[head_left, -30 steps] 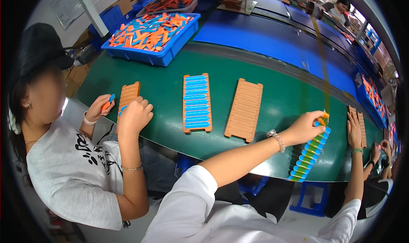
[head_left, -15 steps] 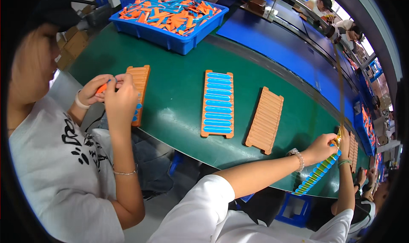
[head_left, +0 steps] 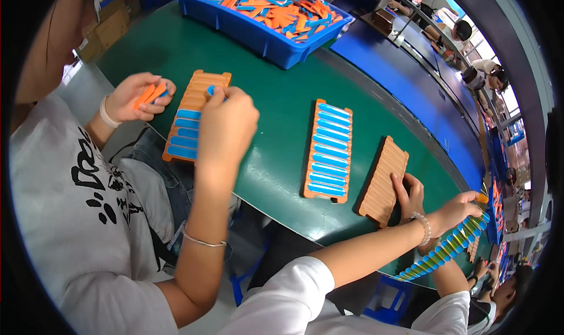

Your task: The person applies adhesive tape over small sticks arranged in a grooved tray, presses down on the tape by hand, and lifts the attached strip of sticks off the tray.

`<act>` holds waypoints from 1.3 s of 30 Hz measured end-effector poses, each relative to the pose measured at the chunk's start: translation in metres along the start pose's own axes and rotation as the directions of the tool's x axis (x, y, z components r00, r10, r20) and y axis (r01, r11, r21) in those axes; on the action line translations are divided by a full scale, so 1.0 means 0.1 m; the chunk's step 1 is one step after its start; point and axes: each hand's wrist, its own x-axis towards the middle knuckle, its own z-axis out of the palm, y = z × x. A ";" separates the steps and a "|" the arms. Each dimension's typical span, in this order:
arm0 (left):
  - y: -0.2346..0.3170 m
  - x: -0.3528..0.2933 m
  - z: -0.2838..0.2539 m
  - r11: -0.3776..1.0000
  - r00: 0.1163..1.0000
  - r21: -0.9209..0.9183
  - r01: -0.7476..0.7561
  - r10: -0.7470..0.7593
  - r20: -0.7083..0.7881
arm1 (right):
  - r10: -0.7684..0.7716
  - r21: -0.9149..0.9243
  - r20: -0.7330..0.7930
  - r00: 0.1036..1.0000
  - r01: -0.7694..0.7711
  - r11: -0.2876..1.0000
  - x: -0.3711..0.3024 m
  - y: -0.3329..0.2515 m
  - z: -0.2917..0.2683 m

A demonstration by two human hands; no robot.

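Observation:
My left hand [head_left: 449,218], with a beaded bracelet, pinches the upper end of a long strip [head_left: 442,251] of blue rounded pieces joined by yellow-green bands. The strip slants down toward the table's near edge. Under my left forearm my right hand [head_left: 411,197] reaches across and grips the right edge of a brown slotted tray [head_left: 383,179]. One digit lies on the tray's face, and the slots hold nothing. To its left lies a second brown tray [head_left: 310,182], its slots filled with blue pieces [head_left: 331,148].
At left, a co-worker holds orange and blue pieces [head_left: 151,95] over a partly filled tray [head_left: 202,83]. A blue bin [head_left: 258,41] heaped with such pieces stands at the far side of the green table [head_left: 270,106]. Other people sit farther off at right.
My right hand has left the strip's upper end and moved left onto the brown tray. My left hand still holds the strip. The co-worker's right hand has moved over their tray.

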 end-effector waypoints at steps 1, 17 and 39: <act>0.01 0.01 0.01 1.000 1.000 -0.011 -0.009 0.009 0.004 | -0.004 0.023 0.018 1.000 0.004 1.000 0.03 -0.10 -0.15; 0.13 0.10 0.07 0.997 0.992 0.052 -0.057 0.051 0.114 | 0.011 0.070 -0.274 0.962 0.008 0.997 1.25 0.40 -0.06; -0.26 -0.03 0.06 0.980 0.988 0.124 0.156 -0.157 0.000 | -0.389 0.383 -0.267 0.882 0.467 0.797 0.81 -0.31 -0.14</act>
